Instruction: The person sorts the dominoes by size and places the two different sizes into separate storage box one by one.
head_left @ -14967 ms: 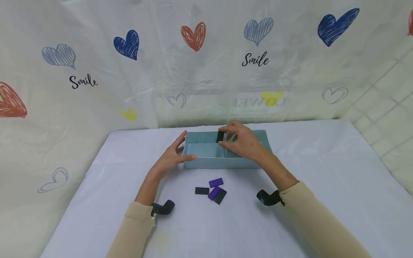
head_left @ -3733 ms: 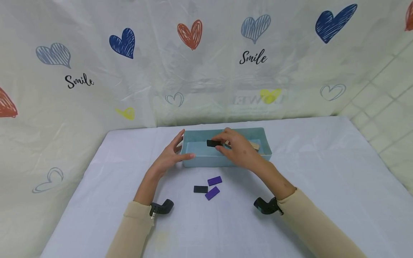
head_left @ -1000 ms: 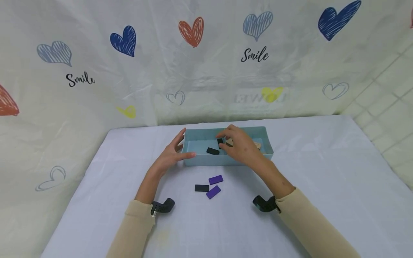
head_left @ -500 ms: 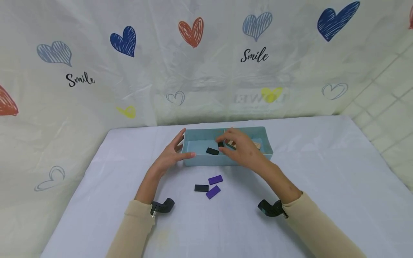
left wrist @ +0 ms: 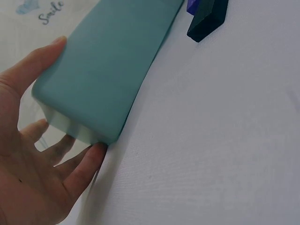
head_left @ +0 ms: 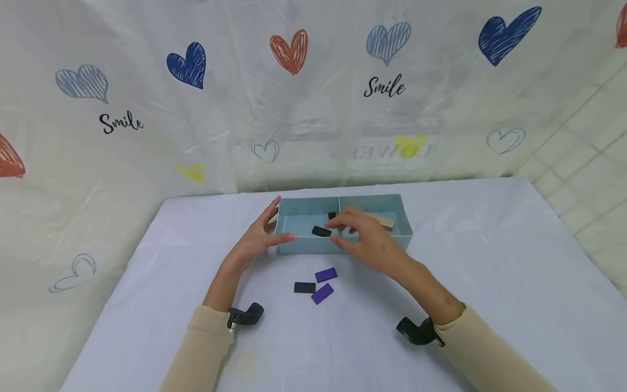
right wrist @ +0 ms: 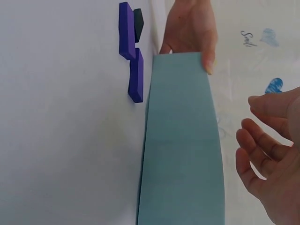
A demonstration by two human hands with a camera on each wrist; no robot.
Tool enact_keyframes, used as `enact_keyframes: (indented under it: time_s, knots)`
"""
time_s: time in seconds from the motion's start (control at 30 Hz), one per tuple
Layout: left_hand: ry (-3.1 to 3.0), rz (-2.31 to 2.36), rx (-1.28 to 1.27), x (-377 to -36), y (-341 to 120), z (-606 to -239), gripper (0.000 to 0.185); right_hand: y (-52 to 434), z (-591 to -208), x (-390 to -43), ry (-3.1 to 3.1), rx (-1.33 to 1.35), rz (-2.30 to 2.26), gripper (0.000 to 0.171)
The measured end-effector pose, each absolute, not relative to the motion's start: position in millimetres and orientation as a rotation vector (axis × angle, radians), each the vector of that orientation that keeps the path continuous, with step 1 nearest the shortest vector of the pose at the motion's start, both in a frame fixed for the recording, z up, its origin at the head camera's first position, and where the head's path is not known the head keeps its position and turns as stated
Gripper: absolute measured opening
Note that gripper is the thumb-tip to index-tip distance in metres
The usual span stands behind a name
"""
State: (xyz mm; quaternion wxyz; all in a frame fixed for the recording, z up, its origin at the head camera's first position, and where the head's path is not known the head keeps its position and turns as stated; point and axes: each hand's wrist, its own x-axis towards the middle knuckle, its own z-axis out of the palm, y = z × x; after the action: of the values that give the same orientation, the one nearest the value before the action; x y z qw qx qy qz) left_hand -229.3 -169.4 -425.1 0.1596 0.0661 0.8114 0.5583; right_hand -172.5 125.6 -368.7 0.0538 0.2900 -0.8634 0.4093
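A light blue box (head_left: 307, 246) with a divider stands at the back of the table. At its left end my left hand (head_left: 257, 238) holds the corner, thumb over the front rim and fingers along the end wall; the left wrist view shows this grip on the box (left wrist: 108, 70). Over the middle of the box hovers my right hand (head_left: 367, 239), thumb and fingers apart, nothing between them. One black block (head_left: 321, 231) lies in the left compartment, near those fingertips. Another black block (head_left: 332, 215) sits by the divider, partly hidden. Pale wooden blocks (head_left: 384, 221) lie in the right compartment.
In front of the box, a black block (head_left: 305, 287) and two purple blocks, one farther back (head_left: 325, 274) and one nearer (head_left: 322, 294), lie on the white cloth (head_left: 313, 348). A heart-printed curtain (head_left: 313, 109) hangs behind the table.
Since 15 seconds ago, one black block has left the table group, and two now lie in the left compartment. My right hand just let go of one by the divider and moved toward the front.
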Motion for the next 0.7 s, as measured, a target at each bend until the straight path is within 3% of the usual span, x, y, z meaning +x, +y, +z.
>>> enact_keyframes:
  time_s: [0.7]
  knots:
    - [2.319, 1.605, 0.194, -227, -169, -424, 0.102, 124, -369, -152, -2.634, 0.943, 1.234, 0.025]
